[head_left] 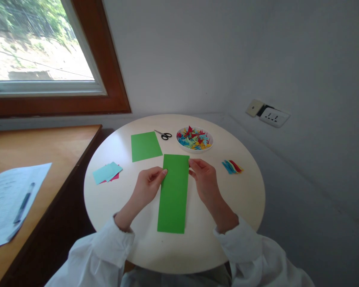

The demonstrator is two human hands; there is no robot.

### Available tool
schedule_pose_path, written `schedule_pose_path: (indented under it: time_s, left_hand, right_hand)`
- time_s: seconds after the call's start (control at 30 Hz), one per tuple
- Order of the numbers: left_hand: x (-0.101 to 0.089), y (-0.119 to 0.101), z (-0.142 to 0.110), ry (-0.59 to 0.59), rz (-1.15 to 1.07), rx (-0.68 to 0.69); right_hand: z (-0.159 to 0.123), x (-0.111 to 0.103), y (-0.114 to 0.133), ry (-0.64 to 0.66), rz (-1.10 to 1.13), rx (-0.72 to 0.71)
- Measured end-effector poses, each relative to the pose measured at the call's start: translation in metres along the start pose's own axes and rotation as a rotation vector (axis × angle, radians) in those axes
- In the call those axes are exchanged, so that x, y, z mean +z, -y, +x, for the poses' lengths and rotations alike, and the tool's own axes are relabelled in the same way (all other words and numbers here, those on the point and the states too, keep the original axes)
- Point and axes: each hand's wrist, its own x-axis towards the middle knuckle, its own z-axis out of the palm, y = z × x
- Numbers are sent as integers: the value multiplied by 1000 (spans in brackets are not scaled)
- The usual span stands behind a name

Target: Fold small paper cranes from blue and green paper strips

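Observation:
A long green sheet of paper (174, 195) is held upright lengthwise in front of me, over the round white table. My left hand (149, 183) pinches its left edge, with the thumb lying on the front face. On the opposite side, my right hand (204, 177) grips the upper right edge between thumb and fingers. Behind it, a squarer green sheet (146, 146) lies flat on the table. Black-handled scissors (164, 135) rest beside that sheet, blades pointing to the upper left.
A white bowl (194, 150) of small colourful folded paper pieces stands at the back of the table (209, 247). Coloured strips (231, 167) lie to the right, light blue and pink papers (107, 172) to the left. A wooden desk (62, 147) holds written sheets (6, 199) and a pen (24, 202).

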Motion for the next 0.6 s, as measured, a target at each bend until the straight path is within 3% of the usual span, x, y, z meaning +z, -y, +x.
schedule_pose_path:
  time_s: [0.17,0.4,0.6]
  left_hand:
    - [1,0,0,-4,-14,-3]
    - [2,1,1,-32,-29,-3]
    - [3,0,1,-31,-36,4]
  right_hand:
    - [1,0,-4,-51,-44,-68]
    - [-4,-2,-7,13,-115,-60]
    - [-4,-1,-8,-30,-164,-136]
